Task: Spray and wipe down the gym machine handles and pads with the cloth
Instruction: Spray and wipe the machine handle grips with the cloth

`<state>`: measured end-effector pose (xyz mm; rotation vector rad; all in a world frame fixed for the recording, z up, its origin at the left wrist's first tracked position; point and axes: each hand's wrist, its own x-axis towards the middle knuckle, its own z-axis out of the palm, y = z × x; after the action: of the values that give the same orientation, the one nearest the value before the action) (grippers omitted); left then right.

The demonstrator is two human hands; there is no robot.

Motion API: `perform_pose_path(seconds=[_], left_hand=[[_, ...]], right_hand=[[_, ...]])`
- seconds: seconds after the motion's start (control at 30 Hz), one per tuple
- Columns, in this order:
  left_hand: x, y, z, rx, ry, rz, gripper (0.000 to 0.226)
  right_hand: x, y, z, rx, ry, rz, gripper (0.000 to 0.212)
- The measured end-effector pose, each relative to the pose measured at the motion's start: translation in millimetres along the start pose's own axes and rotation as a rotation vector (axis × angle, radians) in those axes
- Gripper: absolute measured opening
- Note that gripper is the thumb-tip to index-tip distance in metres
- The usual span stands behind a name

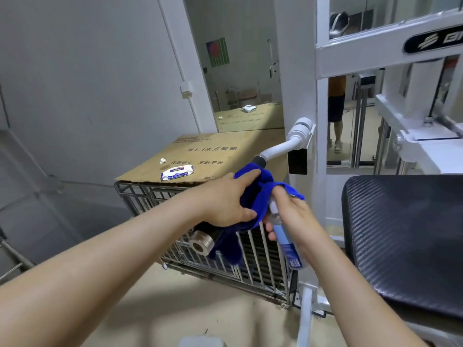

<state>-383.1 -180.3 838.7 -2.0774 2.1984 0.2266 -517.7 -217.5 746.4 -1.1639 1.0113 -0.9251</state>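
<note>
The left hand (225,201) wraps the blue cloth (253,194) around the machine handle (270,154) at 12 o'clock; the right hand (288,214) grips the spray bottle (288,244) and pinches the cloth edge. Juggling both, the bottle could slip. The wire cage (225,249) crowds below; the black pad (406,236) waits at 3 o'clock

The flattened cardboard sheet (200,156) lying on top of the wire cage (225,249) carries grey printed Chinese: "新1.1米方管笼" on one line, and below it two phrases, the second reading "不能平放"; the first is too faint to make out. The black oval badge (433,41) on the white machine frame (375,56) shows a logo and cut-off letters. Print on the wipes pack (177,172) and spray bottle (288,246) is too small to read.
</note>
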Motion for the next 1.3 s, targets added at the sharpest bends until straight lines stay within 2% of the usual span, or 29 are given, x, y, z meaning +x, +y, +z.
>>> perform_pose_path(seconds=[0.07, 0.13, 0.2, 0.27, 0.33, 0.47, 0.6, 0.67, 0.77, 0.83, 0.97, 1.13, 1.23, 1.3], left_hand=[[19, -2, -5, -0.071, -0.015, -0.008, 0.067], [36, -1, -9, -0.223, 0.069, -0.013, 0.055], [53, 1, -8, -0.366, 0.166, -0.004, 0.055], [70, 3, -10, -0.468, 0.212, -0.029, 0.064], [75, 6, -10, -0.478, 0.176, -0.097, 0.066], [38, -1, -9, -0.416, 0.018, -0.117, 0.034], [-37, -17, 5, -0.611, -0.082, -0.108, 0.039], [-73, -25, 16, -0.571, -0.075, -0.061, 0.043], [-101, -34, 29, -0.437, 0.066, 0.025, 0.05], [-105, -38, 30, -0.506, 0.102, 0.036, 0.05], [-99, -44, 17, -0.739, 0.007, 0.043, 0.05], [-85, -45, 10, -0.951, -0.162, 0.103, 0.062], [-75, -41, 5, -1.051, -0.196, 0.043, 0.051], [-68, -31, 5, -0.942, -0.127, 0.022, 0.033]], right_hand=[[-2, 8, -9, -0.029, -0.071, 0.034, 0.041], [-5, 18, -18, -0.062, -0.104, 0.06, 0.045], [-8, 22, -26, -0.066, -0.112, 0.112, 0.053], [-10, 20, -31, -0.087, -0.135, 0.164, 0.059], [-13, 16, -32, -0.094, -0.129, 0.137, 0.062], [-15, -4, -28, 0.005, -0.027, -0.072, 0.061], [-11, -22, -12, 0.0, -0.01, -0.156, 0.059], [-4, -24, -4, -0.018, 0.029, -0.166, 0.056], [8, -21, 2, -0.025, 0.143, -0.168, 0.048], [13, -18, 2, -0.02, 0.207, -0.157, 0.046], [15, -18, 3, -0.025, 0.26, -0.166, 0.056], [10, -16, 3, -0.051, 0.26, -0.144, 0.053], [5, -12, 7, -0.039, 0.256, -0.132, 0.054], [5, -10, 11, -0.04, 0.254, -0.136, 0.056]])
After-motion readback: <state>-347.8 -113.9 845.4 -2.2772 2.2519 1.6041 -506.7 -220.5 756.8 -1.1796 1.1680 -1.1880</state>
